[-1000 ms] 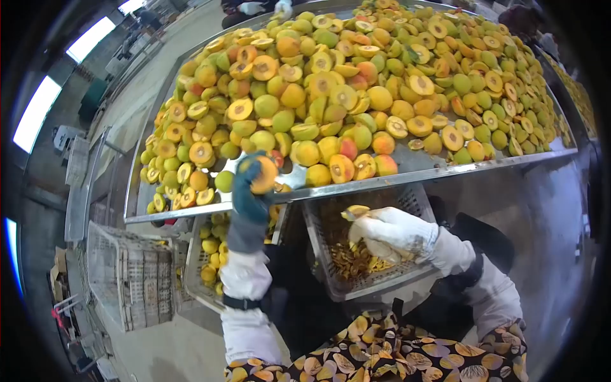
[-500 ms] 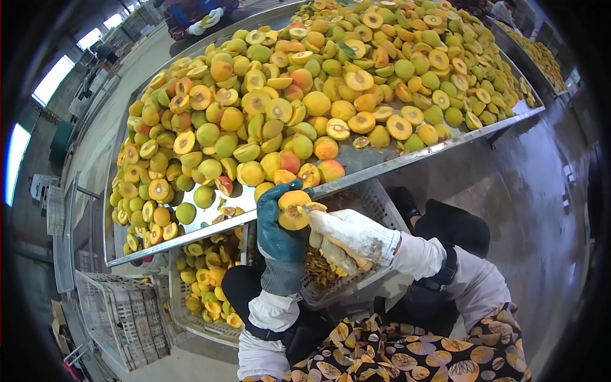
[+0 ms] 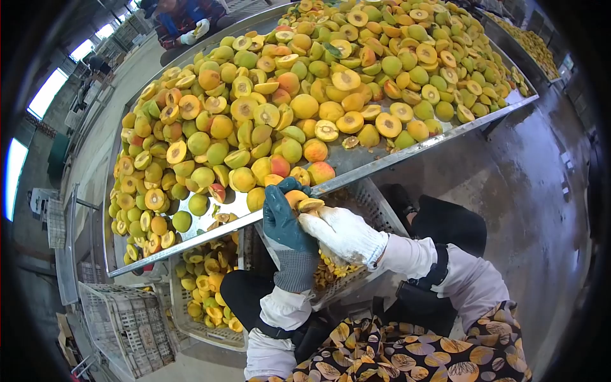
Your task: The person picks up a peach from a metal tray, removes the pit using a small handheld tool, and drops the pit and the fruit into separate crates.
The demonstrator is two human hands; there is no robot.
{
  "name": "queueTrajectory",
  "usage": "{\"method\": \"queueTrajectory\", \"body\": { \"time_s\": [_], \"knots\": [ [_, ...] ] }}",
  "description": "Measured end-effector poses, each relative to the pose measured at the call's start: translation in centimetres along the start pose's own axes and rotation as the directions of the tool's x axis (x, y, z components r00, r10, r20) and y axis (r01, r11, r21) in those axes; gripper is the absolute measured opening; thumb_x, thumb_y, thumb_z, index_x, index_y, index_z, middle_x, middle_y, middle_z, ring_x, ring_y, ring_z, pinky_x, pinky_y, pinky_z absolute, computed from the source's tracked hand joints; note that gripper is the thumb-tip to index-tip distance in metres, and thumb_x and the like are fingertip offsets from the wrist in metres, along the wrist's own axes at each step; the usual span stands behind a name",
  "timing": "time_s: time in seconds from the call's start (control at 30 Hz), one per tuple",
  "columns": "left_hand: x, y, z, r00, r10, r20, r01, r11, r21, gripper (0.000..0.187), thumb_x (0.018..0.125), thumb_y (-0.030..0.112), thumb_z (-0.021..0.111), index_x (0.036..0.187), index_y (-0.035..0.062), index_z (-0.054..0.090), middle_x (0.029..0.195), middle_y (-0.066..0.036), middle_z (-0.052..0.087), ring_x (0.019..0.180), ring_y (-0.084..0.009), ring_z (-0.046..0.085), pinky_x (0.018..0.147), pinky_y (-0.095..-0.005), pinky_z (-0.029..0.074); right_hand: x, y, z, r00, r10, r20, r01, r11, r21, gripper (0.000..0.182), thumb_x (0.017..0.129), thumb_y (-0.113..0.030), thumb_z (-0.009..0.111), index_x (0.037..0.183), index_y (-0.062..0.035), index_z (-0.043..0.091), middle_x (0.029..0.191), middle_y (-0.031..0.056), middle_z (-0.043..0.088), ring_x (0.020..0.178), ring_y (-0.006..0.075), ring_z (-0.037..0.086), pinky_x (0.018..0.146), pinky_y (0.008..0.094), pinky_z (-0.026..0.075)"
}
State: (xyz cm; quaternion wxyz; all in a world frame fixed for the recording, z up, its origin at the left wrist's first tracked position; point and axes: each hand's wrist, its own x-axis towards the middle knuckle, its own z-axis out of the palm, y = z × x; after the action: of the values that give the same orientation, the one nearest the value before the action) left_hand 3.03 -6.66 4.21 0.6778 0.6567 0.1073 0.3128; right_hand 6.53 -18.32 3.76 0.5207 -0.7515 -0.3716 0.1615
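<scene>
My left hand (image 3: pixel 287 223), in a dark green coated glove with a grey knit cuff, is closed around a yellow peach half (image 3: pixel 294 198) just off the metal table's front edge. My right hand (image 3: pixel 349 235), in a white glove, is closed and meets it there. At its fingertips, a smaller yellow piece (image 3: pixel 310 204) with a brownish underside touches the peach half. Whatever else the right fingers grip is hidden. Both hands are above a plastic crate (image 3: pixel 382 213) holding brown and yellow scraps.
Halved peaches (image 3: pixel 267 114) are heaped on the metal table (image 3: pixel 420 141). Below its left part, another crate (image 3: pixel 219 335) holds peach halves. Stacked crates (image 3: pixel 137 331) stand at the far left. A co-worker's gloved hand (image 3: pixel 195 32) is across the table, and another peach-covered table (image 3: pixel 534 48) is behind.
The peach half has turned, its cut face now tipped away from view. My right fingers have moved in against it, with the smaller piece at their tips. The view has shifted slightly.
</scene>
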Motion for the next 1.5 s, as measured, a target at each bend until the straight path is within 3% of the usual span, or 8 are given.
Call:
{"method": "queueTrajectory", "body": {
  "time_s": [0.3, 0.53, 0.77, 0.93, 1.13, 1.2, 1.3, 1.5],
  "knots": [
    [0.7, 0.8, -0.5, 0.981, -0.171, 0.092, 0.189, 0.946, -0.263, 0.055, 0.108, 0.049, 0.036, 0.111, -0.0004, 0.06, 0.104, -0.013, 0.068, 0.091, -0.0226, 0.066, 0.088, -0.0356, 0.054, 0.5, -1.2, -1.8, 0.786, 0.316, 0.532, -0.616, 0.319, 0.72, 0.056, 0.099, -0.056, 0.053, 0.082, -0.0033, 0.057, 0.05, 0.0048, 0.051, 0.035, 0.0165, 0.048, 0.032, 0.0296, 0.038],
    [1.3, -0.2, -0.8, 0.981, 0.076, 0.177, -0.089, 0.994, 0.066, 0.057, 0.11, 0.044, 0.03, 0.104, -0.0016, 0.064, 0.094, -0.011, 0.068, 0.085, -0.0174, 0.063, 0.084, -0.0308, 0.051, 0.6, -1.6, -2.2, 0.754, 0.394, 0.525, -0.656, 0.444, 0.61, 0.056, 0.099, -0.059, 0.052, 0.085, -0.0047, 0.057, 0.048, 0.0012, 0.047, 0.034, 0.0146, 0.045, 0.033, 0.0288, 0.036],
    [1.7, 1.2, -0.6, 0.927, -0.055, 0.372, 0.134, 0.973, -0.19, 0.055, 0.109, 0.043, 0.033, 0.098, -0.0008, 0.065, 0.092, -0.011, 0.068, 0.082, -0.0194, 0.064, 0.079, -0.0309, 0.053, 0.1, 1.1, -2.2, 0.661, -0.242, 0.711, -0.75, -0.264, 0.607, 0.053, 0.103, -0.055, 0.045, 0.086, -0.0059, 0.055, 0.049, -0.0046, 0.04, 0.029, 0.0074, 0.033, 0.027, 0.0261, 0.025],
    [2.6, -0.4, 0.0, 0.912, -0.193, 0.362, 0.363, 0.793, -0.49, 0.048, 0.11, 0.041, 0.035, 0.107, 0.0014, 0.062, 0.097, -0.011, 0.068, 0.083, -0.0202, 0.065, 0.078, -0.0318, 0.055, 1.1, -2.0, -4.9, 0.688, 0.296, 0.663, -0.707, 0.482, 0.518, 0.047, 0.1, -0.049, 0.051, 0.084, -0.005, 0.054, 0.049, -0.0013, 0.044, 0.034, 0.0106, 0.041, 0.034, 0.0259, 0.032],
    [2.3, 0.8, -1.6, 0.96, -0.165, 0.225, 0.224, 0.937, -0.269, 0.046, 0.107, 0.044, 0.04, 0.112, 0.0025, 0.059, 0.099, -0.013, 0.066, 0.086, -0.0234, 0.066, 0.078, -0.0366, 0.057, 1.6, -4.1, -5.8, 0.785, 0.266, 0.559, -0.373, 0.924, 0.085, 0.053, 0.098, -0.053, 0.051, 0.086, -0.0029, 0.061, 0.059, 0.0051, 0.056, 0.052, 0.0158, 0.056, 0.051, 0.0317, 0.044],
    [2.1, 2.7, -4.2, 0.892, -0.396, 0.216, 0.451, 0.805, -0.386, 0.046, 0.109, 0.041, 0.037, 0.111, 0.0019, 0.061, 0.098, -0.012, 0.067, 0.083, -0.0222, 0.066, 0.079, -0.0333, 0.056, 2.7, -4.4, -6.1, 0.653, 0.393, 0.647, -0.332, 0.917, -0.221, 0.056, 0.098, -0.056, 0.05, 0.094, -0.0029, 0.067, 0.079, 0.0127, 0.067, 0.073, 0.0252, 0.066, 0.07, 0.0404, 0.051],
    [3.5, 2.3, -11.3, 0.989, -0.033, -0.142, 0.074, 0.954, 0.291, 0.05, 0.108, 0.04, 0.039, 0.1, 0.0002, 0.068, 0.091, -0.009, 0.07, 0.081, -0.0166, 0.065, 0.077, -0.0315, 0.054, 1.1, 0.8, -4.6, 0.799, 0.236, 0.554, 0.042, 0.896, -0.441, 0.056, 0.094, -0.059, 0.051, 0.1, -0.0065, 0.072, 0.086, 0.0191, 0.071, 0.084, 0.038, 0.069, 0.077, 0.0454, 0.054],
    [10.1, 0.4, -27.0, 0.996, 0.087, -0.037, 0.032, 0.057, 0.998, 0.04, 0.087, 0.036, 0.069, 0.105, 0.0012, 0.07, 0.111, -0.025, 0.067, 0.098, -0.041, 0.066, 0.087, -0.0465, 0.052, -0.2, 2.4, -2.0, 0.785, 0.455, 0.419, -0.036, 0.71, -0.704, 0.058, 0.093, -0.056, 0.05, 0.089, -0.004, 0.074, 0.086, 0.0207, 0.072, 0.084, 0.0396, 0.07, 0.076, 0.0485, 0.055]
  ]
}}
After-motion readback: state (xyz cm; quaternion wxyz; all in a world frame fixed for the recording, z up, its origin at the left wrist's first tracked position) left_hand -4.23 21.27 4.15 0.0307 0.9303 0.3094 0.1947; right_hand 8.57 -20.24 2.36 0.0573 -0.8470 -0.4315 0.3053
